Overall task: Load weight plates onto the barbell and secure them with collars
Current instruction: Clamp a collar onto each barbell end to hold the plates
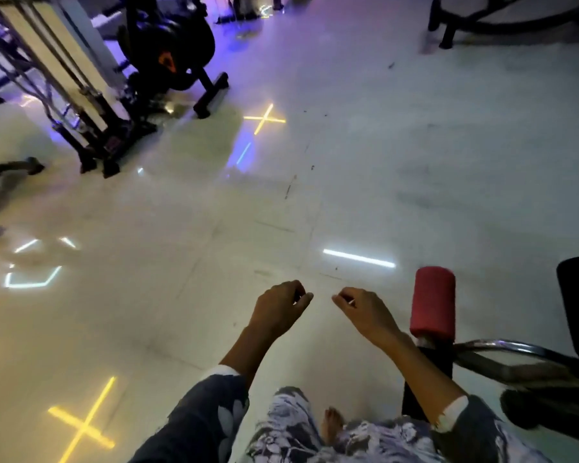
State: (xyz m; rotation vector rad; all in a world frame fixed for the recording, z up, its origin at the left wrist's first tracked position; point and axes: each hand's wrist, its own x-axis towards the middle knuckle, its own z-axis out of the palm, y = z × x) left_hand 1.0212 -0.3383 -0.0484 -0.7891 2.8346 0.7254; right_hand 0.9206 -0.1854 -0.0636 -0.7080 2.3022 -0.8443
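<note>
Both my hands hang in front of me over the pale tiled floor. My left hand (279, 307) has its fingers loosely curled and holds nothing. My right hand (365, 310) is curled the same way, a hand's width to its right, also holding nothing. No barbell, weight plate or collar shows clearly in this view. Dark round discs that may be plates sit on a machine (168, 45) at the far left.
A bench frame with a red foam roller (432, 302) and chrome tube (502, 345) stands just right of my right hand. A cable machine (64, 88) stands at the far left, more dark equipment (482, 18) at the top right. Light reflections mark the shiny floor.
</note>
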